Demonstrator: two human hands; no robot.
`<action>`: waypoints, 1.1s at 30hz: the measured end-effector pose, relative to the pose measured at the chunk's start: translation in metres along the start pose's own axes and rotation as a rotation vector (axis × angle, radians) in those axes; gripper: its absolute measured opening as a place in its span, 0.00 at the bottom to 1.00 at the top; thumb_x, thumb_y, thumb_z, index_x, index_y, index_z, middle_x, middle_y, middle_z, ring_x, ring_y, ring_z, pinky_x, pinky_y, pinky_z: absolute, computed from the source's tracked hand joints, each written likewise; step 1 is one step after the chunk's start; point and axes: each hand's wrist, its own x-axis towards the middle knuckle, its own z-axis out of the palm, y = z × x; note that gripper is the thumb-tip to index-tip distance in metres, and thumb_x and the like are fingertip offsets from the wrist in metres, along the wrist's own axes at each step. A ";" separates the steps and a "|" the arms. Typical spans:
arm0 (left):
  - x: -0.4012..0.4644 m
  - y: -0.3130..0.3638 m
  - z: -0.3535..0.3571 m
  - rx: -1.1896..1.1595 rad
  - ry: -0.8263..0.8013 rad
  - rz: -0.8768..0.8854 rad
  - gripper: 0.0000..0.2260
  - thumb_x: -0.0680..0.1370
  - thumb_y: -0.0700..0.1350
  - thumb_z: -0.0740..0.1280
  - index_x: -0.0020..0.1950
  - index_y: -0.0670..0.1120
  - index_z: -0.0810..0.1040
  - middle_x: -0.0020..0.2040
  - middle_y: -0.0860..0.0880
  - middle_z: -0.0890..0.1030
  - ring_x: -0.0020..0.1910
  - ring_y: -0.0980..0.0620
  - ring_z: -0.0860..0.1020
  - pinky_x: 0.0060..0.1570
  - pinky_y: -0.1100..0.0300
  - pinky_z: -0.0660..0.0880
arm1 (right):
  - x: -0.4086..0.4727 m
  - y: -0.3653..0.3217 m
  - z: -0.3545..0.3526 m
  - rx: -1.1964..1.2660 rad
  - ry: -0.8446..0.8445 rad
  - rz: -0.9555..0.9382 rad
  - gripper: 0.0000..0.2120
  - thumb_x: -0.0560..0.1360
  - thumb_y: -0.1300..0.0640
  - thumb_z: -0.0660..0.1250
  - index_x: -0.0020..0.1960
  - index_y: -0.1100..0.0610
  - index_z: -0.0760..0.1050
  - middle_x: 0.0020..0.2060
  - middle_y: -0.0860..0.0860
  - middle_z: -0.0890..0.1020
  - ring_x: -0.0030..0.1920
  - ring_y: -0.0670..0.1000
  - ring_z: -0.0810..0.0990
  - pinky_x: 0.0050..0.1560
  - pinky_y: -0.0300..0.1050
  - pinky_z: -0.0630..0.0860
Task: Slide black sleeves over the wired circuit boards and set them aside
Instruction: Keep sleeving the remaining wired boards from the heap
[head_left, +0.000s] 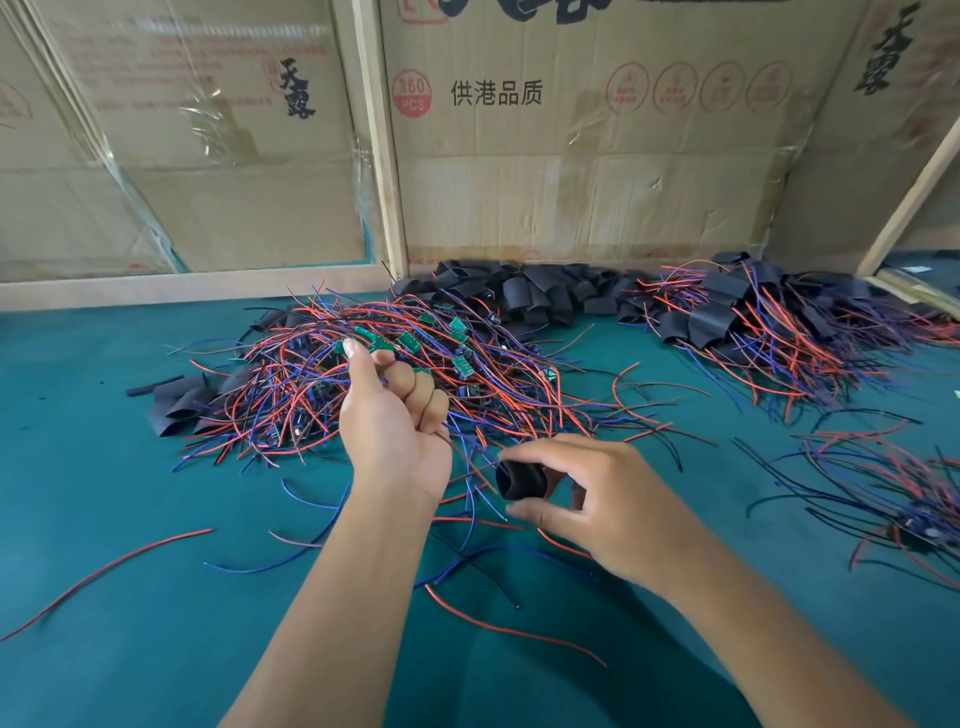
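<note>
Right hand (613, 499) pinches an open black sleeve (521, 480) just above the tabletop (104, 467); left hand (395, 415), fingers curled, grips a wired circuit board (347, 347) over the tangled pile (415, 374); risk: trailing wires snag neighbours, dragging extras; sleeve mouth may collapse; finished pile (769, 322) far right

- The left hand (393, 415) is curling round red and blue wires, and its own fingers are hiding whatever sits at their top end.
- The right hand (597, 501) is covering the far end of the black sleeve (521, 481).
- Right of the right hand, a wire bundle (893, 499) is running off the picture's edge and blurring.
- Both forearms are being cut off at the bottom edge.
</note>
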 end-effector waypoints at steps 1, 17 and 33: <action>0.000 0.000 -0.001 0.000 0.007 0.003 0.18 0.85 0.57 0.57 0.40 0.47 0.69 0.29 0.53 0.56 0.24 0.54 0.53 0.21 0.61 0.54 | 0.000 -0.001 0.001 0.008 -0.009 -0.003 0.17 0.73 0.48 0.76 0.60 0.47 0.81 0.45 0.44 0.81 0.38 0.36 0.75 0.41 0.26 0.66; 0.000 -0.002 0.001 0.059 0.040 0.079 0.17 0.85 0.56 0.58 0.40 0.48 0.68 0.28 0.52 0.56 0.24 0.53 0.53 0.20 0.61 0.54 | 0.000 -0.006 0.007 0.048 -0.032 -0.003 0.16 0.73 0.41 0.73 0.58 0.47 0.80 0.44 0.41 0.84 0.44 0.43 0.80 0.49 0.43 0.76; 0.001 -0.002 -0.002 0.085 0.048 0.092 0.17 0.85 0.55 0.58 0.40 0.47 0.68 0.28 0.53 0.56 0.24 0.53 0.53 0.21 0.62 0.53 | 0.000 0.000 0.010 0.132 -0.100 0.015 0.17 0.77 0.49 0.72 0.65 0.46 0.77 0.54 0.40 0.82 0.51 0.48 0.81 0.44 0.40 0.77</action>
